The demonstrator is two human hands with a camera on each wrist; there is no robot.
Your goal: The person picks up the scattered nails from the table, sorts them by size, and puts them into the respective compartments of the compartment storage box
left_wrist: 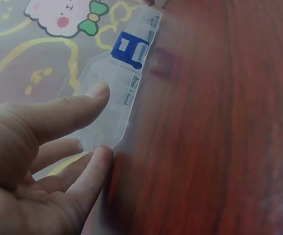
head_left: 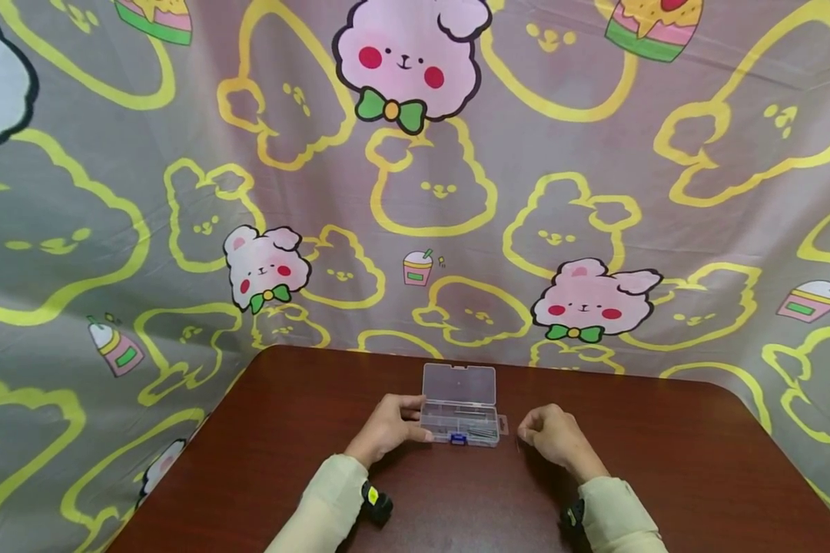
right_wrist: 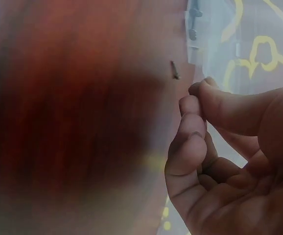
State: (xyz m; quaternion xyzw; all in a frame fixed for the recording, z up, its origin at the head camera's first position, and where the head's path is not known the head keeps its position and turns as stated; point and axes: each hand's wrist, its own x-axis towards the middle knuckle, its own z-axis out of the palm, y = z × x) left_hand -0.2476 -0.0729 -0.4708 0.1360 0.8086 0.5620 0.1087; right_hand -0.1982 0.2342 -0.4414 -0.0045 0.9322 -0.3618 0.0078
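A clear plastic compartment box (head_left: 437, 422) lies on the table, its lid (head_left: 459, 384) raised at the back and its blue latch (head_left: 459, 439) at the front. My left hand (head_left: 387, 424) grips the box's left end between thumb and fingers. Small screws (left_wrist: 134, 81) show through the box wall in the left wrist view. Right of the box, my right hand (head_left: 552, 434) has thumb and index fingertips together, the other fingers curled. A small dark screw (right_wrist: 175, 70) shows right by those fingertips; I cannot tell whether they pinch it.
The dark red wooden table (head_left: 277, 430) has rounded far corners. Behind it hangs a cartoon-print cloth (head_left: 360, 200). A clear hanging tab (head_left: 502, 425) sticks out from the box's right end. Straps with small black devices (head_left: 376, 503) sit at both wrists.
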